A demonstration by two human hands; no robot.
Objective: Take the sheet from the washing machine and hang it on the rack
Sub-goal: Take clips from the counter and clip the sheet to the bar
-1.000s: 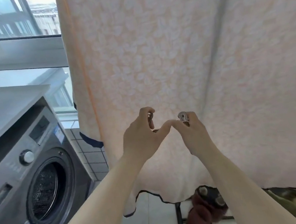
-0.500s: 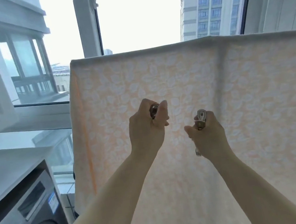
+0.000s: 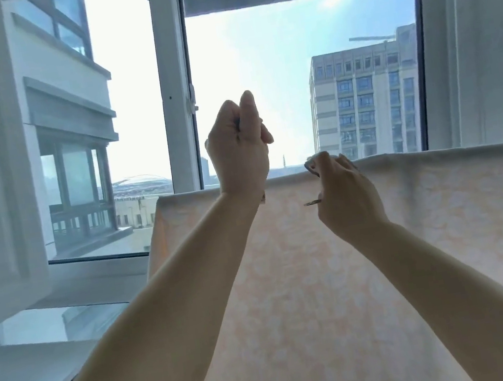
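The sheet (image 3: 371,270) hangs draped over the rack. The right hand (image 3: 343,195) grasps a metal clip (image 3: 310,166) at its top fold, probably to pin it; the left hand (image 3: 238,146), raised higher, clenches another.

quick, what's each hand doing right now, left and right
Left hand: raised above the sheet, fingers curled round a small, mostly hidden metal clip.
Right hand: at the sheet's top edge, gripping a metal clip.

A white-framed window (image 3: 175,80) fills the background. Through it stands a tall beige multi-storey building (image 3: 364,96) at right, with a grey balcony block (image 3: 68,127) at left. A white flat countertop (image 3: 19,375) sits lower left.
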